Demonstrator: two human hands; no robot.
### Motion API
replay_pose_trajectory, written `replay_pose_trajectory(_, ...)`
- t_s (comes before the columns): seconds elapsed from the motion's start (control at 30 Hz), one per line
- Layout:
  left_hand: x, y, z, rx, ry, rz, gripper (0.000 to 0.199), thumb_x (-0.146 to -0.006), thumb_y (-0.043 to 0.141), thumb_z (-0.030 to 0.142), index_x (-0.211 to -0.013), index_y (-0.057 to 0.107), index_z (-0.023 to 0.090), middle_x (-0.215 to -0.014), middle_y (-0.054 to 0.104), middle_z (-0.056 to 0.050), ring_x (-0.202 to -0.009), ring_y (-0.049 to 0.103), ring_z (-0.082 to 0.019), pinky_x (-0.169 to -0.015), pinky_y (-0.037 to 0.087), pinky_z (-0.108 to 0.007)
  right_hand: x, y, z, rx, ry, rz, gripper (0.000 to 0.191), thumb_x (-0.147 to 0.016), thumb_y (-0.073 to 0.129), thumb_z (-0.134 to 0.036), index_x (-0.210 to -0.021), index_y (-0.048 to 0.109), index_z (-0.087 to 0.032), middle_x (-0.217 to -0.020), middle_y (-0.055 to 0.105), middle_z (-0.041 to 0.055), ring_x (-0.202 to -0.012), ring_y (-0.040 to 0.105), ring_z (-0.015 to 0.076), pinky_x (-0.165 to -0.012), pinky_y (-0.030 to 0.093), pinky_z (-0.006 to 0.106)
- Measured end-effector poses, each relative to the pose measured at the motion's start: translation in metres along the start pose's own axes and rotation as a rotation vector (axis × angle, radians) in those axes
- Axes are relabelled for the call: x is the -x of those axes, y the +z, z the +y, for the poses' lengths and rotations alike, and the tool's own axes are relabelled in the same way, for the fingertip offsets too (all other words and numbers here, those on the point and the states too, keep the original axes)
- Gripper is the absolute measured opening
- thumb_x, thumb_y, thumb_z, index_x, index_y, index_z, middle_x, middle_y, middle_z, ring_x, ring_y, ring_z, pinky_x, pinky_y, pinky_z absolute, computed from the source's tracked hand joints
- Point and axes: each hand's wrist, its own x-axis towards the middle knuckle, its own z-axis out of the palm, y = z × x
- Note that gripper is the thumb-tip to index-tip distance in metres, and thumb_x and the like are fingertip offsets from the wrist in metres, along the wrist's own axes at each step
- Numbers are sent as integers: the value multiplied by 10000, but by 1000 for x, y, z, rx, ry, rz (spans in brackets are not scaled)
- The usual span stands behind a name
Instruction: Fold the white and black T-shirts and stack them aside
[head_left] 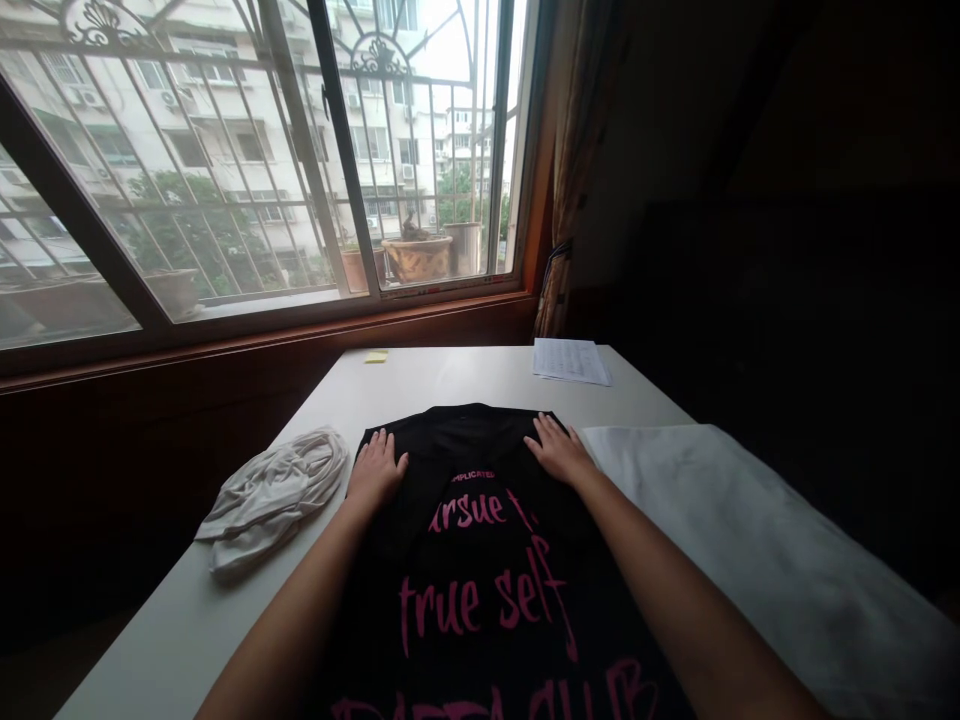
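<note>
Table (465,375): white top, narrowing toward the window. Black printed shirt (457,560) laid flat, under both grips. Crumpled pale cloth (277,495) just outside the left grip (377,468); white sheet (735,540) outside the right grip (559,448). Beyond the grips: yellow note (376,356), printed papers (571,361).

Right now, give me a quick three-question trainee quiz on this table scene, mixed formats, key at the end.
1. The left hand and right hand both rest on: A) the printed papers; B) the black shirt; C) the yellow note.
2. True or false: the crumpled pale cloth lies on the left hand's side of the shirt.
3. Fill in: one line of the pink print reads "true ____".

Key: 1 B; 2 true; 3 self.
</note>
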Motion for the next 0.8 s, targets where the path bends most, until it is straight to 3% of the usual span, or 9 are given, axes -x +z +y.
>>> replay_pose_trajectory(0.3,-19,3,-6,13,-51,-58,752,-1027,252,549,-1576,308,39,-1673,218,-194,-1560,192,-298,-1254,192,-452,-8,-3,1,-8,7,-18,735,-1026,188,-581,-1629,226,-163,-1709,124,58,-1571,109,196,-1263,78,478)
replay_pose_trajectory(0.8,-67,10,-18,28,-10,-88,747,-1022,224,575,-1587,295,90,-1689,195,-157,-1571,151,-264,-1256,174,-447,-36,0,4,-15,38,-15,765,-1016,176,-593,-1630,208,-139,-1712,100,60,-1573,90,204,-1264,58,484)
